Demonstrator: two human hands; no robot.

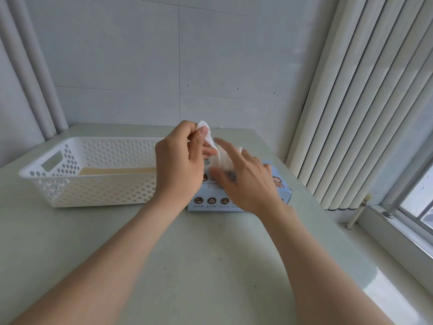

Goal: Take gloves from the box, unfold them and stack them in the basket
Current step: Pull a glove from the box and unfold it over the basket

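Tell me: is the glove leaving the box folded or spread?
Folded: the glove runs as a narrow pleated strip from the pinching left hand down to the glove box, nowhere opened flat.

The near half of the table is open, with only two arms reaching across it. Far left stands the white basket, its top open. Just right of it sits the box. The left grip, pinching a glove, and the right grip are over the box. The wall shuts the far side, and blinds shut the right.
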